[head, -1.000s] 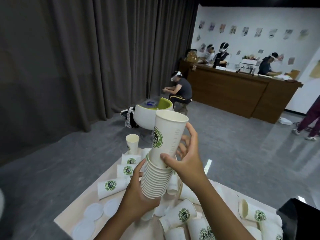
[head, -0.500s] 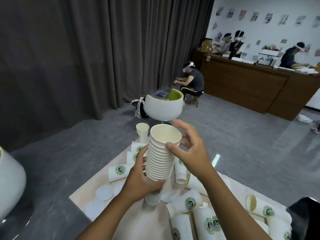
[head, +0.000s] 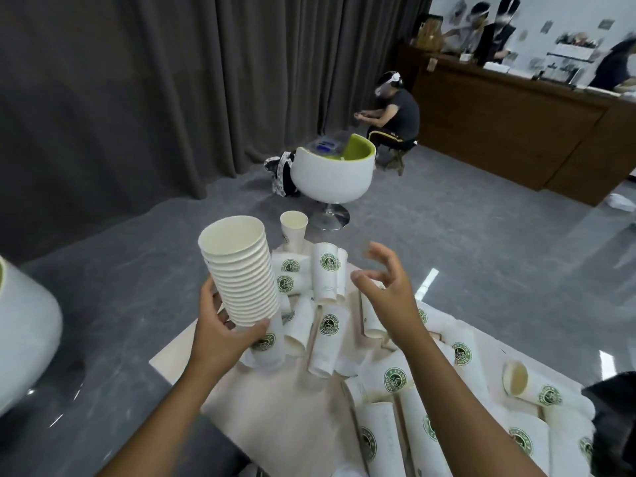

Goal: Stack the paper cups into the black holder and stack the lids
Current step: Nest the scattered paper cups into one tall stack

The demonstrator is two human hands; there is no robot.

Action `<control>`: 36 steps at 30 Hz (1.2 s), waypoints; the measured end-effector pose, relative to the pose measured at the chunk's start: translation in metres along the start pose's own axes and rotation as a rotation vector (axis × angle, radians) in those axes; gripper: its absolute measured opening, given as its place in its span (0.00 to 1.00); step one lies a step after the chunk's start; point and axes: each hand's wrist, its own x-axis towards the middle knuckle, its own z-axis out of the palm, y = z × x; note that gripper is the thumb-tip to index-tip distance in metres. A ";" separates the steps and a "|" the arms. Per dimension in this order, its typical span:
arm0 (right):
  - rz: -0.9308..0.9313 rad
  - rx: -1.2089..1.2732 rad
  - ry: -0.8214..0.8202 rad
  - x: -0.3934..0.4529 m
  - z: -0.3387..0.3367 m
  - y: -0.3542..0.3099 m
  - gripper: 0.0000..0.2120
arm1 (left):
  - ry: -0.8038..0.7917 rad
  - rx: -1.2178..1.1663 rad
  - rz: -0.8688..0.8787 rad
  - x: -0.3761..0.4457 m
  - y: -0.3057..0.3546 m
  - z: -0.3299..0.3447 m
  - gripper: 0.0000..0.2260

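Above table [head: 179,352]: left hand [head: 223,333] grasps cup stack [head: 241,270] near base; right hand [head: 385,290] released, empty. Paper probably light, crushable: hold low, squeeze gently.

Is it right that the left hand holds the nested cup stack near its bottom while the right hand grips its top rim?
Not quite. In the head view the left hand holds the cup stack near its bottom, but the right hand grips nothing: it is open in the air, apart from the stack.
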 end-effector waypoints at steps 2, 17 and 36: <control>0.045 -0.036 -0.003 0.009 0.011 0.019 0.26 | 0.025 0.007 0.005 0.016 -0.001 -0.013 0.52; 0.314 -0.366 0.093 0.133 0.101 0.152 0.42 | -0.012 -0.040 0.005 0.149 -0.037 -0.050 0.50; 0.410 -0.427 0.232 0.168 0.124 0.220 0.48 | -0.083 -0.106 0.060 0.202 -0.064 -0.059 0.49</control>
